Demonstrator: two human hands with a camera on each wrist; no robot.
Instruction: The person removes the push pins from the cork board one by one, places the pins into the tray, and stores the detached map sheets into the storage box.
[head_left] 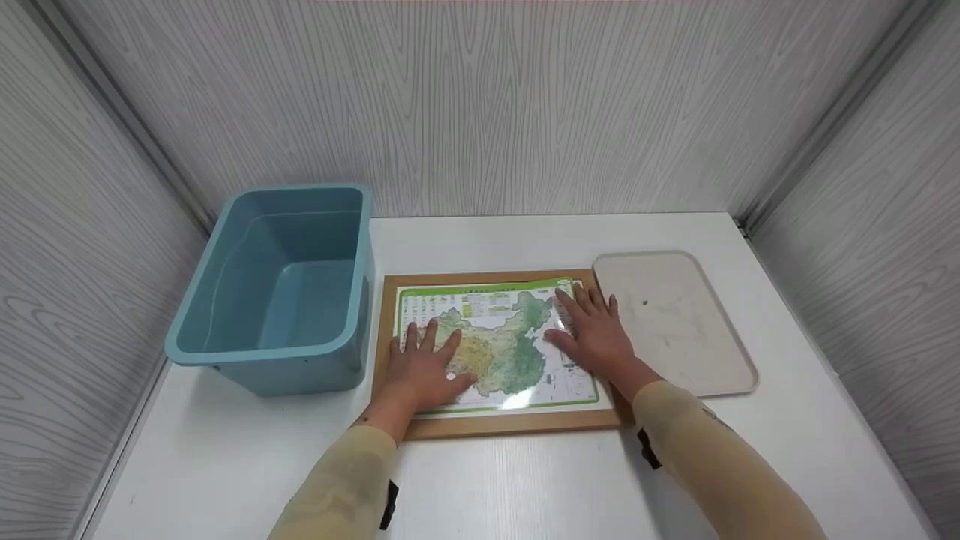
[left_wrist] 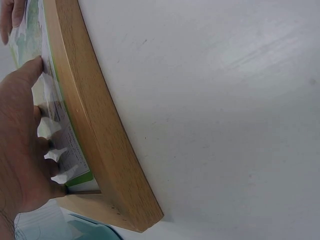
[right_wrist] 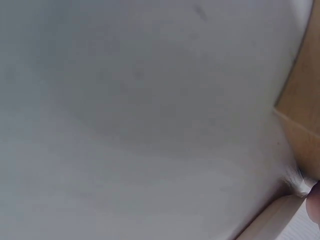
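Both hands lie flat with fingers spread on a laminated map set in a wooden frame: the left hand presses its left part, the right hand its right part, gripping nothing, mid-tabletop.

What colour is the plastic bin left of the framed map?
The rectangular plastic bin is a muted blue-teal, inside and out; the head view shows it best.
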